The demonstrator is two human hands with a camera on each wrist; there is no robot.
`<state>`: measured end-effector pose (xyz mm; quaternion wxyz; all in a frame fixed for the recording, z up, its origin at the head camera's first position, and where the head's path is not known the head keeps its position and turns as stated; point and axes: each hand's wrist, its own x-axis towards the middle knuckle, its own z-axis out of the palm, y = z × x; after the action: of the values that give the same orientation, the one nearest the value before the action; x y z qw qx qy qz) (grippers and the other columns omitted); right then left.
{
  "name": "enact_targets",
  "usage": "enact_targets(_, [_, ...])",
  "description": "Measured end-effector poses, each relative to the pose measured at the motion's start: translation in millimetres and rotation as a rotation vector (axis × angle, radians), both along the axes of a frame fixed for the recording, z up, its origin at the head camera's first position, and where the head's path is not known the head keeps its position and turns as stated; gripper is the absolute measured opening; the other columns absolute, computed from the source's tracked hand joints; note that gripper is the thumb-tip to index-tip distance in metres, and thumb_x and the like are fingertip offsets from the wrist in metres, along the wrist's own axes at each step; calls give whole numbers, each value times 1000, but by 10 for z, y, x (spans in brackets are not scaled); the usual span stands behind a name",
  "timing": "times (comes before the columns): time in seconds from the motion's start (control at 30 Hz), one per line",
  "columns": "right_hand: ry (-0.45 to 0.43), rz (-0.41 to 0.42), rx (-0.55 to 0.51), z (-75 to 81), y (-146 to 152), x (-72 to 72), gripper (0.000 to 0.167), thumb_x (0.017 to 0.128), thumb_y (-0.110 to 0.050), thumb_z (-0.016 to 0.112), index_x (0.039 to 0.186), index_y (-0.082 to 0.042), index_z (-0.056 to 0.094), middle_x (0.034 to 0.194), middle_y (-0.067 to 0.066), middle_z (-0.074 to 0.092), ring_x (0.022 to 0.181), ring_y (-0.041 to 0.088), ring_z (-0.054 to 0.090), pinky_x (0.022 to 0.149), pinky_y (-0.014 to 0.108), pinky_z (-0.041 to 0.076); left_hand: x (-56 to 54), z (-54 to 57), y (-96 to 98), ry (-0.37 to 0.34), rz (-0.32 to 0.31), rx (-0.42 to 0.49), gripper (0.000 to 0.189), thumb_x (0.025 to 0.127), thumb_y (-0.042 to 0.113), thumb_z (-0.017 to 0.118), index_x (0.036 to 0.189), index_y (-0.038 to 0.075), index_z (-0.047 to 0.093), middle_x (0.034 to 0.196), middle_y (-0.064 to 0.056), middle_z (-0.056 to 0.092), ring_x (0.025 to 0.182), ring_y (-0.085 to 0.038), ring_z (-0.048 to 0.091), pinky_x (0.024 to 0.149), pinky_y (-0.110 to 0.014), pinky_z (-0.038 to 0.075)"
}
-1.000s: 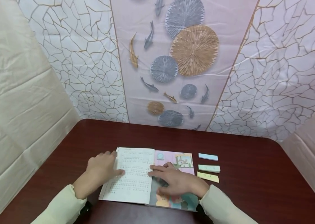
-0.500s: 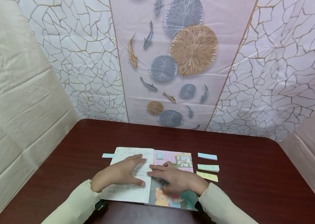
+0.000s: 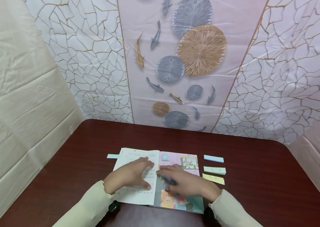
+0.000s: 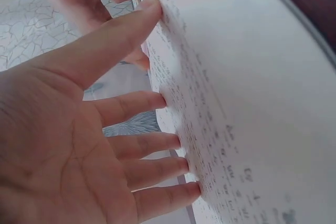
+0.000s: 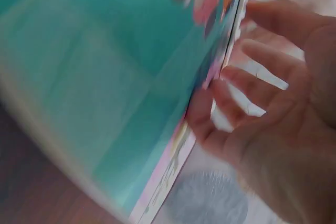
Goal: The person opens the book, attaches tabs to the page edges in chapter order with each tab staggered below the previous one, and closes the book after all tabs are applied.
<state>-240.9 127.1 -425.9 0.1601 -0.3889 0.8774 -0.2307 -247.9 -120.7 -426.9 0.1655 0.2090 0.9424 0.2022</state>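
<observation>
A book lies open, with a white page of printed text (image 3: 137, 198) on the left and a colourful picture page (image 3: 195, 201) on the right. My left hand (image 3: 130, 174) is spread over the text page, and the left wrist view shows its fingertips (image 4: 190, 188) right at the paper. On the picture page, near the fold, my right hand (image 3: 186, 183) rests with its fingers loosely bent and nothing held. From the text page's upper left edge sticks out a pale blue paper strip (image 3: 113, 156), its inner end overlapping the page edge.
To the right of the book, a blue sticky-note pad (image 3: 213, 158), a green pad (image 3: 215, 170) and a yellow pad (image 3: 213, 179) lie in a column. The dark red table (image 3: 262, 176) meets patterned cloth hangings (image 3: 103, 78) at the back and sides.
My left hand has moved right from the text page's left edge onto the page, uncovering the blue strip there. My right hand stays at the picture page. The head view has shifted slightly.
</observation>
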Motion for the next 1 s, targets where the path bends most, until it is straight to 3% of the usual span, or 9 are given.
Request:
enact_targets(0.1, [50,-96,-87,4,164,-59,51,102,-12,69,150,-2,55,143,15,61,129,33,57,114,58,42,-8,19,50,-1,-1,-24,80,80,30,95,149,12,58,167,-14,39,157,-34,32,122,-54,33])
enact_targets(0.17, [94,-185,-94,19,285,-104,51,101,-13,72,148,2,56,131,14,64,118,31,59,104,55,49,-12,34,78,0,-6,-39,81,80,30,95,150,11,57,167,-14,39,157,-34,31,123,-53,33])
enact_targets(0.23, [130,-280,-44,23,396,-158,55,100,-18,75,148,3,56,131,15,62,118,31,56,95,52,52,-13,42,96,4,-6,-49,81,80,31,95,149,11,58,167,-14,40,157,-34,32,123,-53,33])
enact_targets(0.37, [157,-381,86,4,550,-286,72,97,-33,79,153,2,50,137,21,56,123,38,49,98,58,45,-8,48,103,10,7,-66,80,78,31,96,146,12,59,165,-15,42,155,-35,35,122,-53,35])
enact_targets(0.53, [166,-382,198,6,647,-400,83,97,-48,75,158,0,44,158,25,42,142,49,37,106,69,35,-15,54,102,9,13,-54,80,78,31,96,146,13,59,165,-16,41,154,-36,37,120,-54,37])
enact_targets(0.73, [180,-362,241,20,665,-410,81,98,-51,73,159,-4,46,164,26,36,148,52,32,109,72,30,-3,74,111,-1,15,-36,80,79,30,96,147,13,58,166,-16,40,153,-37,37,120,-55,38])
enact_targets(1.0, [371,-346,268,-51,608,-290,71,99,-46,72,153,-4,53,156,23,48,143,47,42,107,71,35,6,83,101,3,17,-41,78,77,30,97,144,13,60,164,-17,42,150,-38,42,116,-55,41])
